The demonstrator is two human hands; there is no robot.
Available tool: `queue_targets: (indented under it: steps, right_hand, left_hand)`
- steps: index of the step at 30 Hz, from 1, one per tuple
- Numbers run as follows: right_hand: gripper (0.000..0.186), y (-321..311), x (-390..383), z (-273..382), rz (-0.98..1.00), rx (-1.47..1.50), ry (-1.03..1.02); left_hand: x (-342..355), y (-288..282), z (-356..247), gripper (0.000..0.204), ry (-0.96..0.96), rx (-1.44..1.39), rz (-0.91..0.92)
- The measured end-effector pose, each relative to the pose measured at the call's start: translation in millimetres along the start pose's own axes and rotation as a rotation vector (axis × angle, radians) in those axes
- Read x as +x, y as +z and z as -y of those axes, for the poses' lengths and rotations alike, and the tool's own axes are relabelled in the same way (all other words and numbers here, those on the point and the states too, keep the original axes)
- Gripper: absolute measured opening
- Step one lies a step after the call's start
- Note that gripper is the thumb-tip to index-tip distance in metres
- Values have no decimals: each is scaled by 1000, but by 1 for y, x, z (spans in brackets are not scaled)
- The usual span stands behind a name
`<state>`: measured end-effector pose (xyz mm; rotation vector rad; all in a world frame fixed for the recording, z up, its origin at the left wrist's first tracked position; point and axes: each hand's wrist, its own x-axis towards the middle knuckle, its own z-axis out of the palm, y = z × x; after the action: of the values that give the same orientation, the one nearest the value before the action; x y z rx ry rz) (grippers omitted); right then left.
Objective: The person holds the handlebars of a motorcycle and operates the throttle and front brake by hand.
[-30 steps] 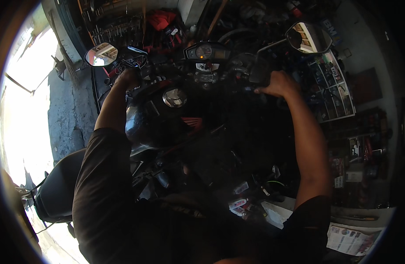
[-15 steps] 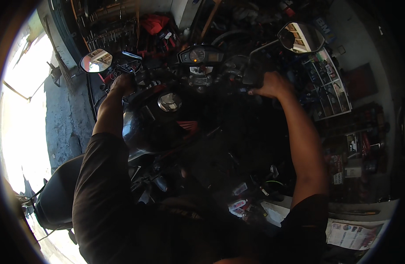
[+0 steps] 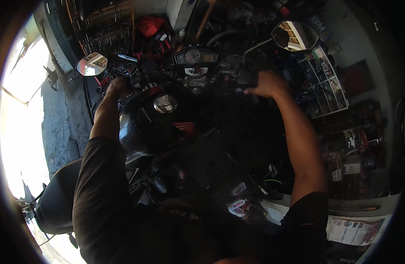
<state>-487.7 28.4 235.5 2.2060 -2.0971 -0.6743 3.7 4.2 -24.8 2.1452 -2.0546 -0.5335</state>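
A dark motorcycle stands in front of me, its glossy fuel tank [image 3: 134, 132] topped by a round silver filler cap [image 3: 165, 104]. My left hand [image 3: 119, 87] is closed around the left end of the handlebar, below the left mirror [image 3: 92, 64]. On the other side my right hand [image 3: 268, 84] grips the right handlebar end, its thumb beside the dark switch housing [image 3: 245, 77]. Both grips are mostly covered by my fingers. Between the hands sits the instrument panel [image 3: 195, 56] with a round dial. The right mirror [image 3: 295, 35] rises on a stalk beyond my right hand.
Tools hang on a rack [image 3: 108, 42] at the far left, near a red cloth [image 3: 149, 25]. A shelved case [image 3: 324, 83] stands right. A black seat [image 3: 57, 198] is at lower left. Small packages [image 3: 237, 207] and a printed sheet [image 3: 354, 231] lie at lower right.
The amber light on the instrument panel was lit and now no longer shows. The view has shifted slightly; both hands stay on the handlebar.
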Motion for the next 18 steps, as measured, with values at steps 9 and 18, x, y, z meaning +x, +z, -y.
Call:
queue_targets:
  steps: [9,18]
  right_hand:
    - [63,-5,-10,6,-30,-5,28]
    - [60,-4,-18,9,-86,-47,34]
  left_hand:
    - [6,8,7,39,5,19,-14]
    - [0,1,0,43,-27,21,6]
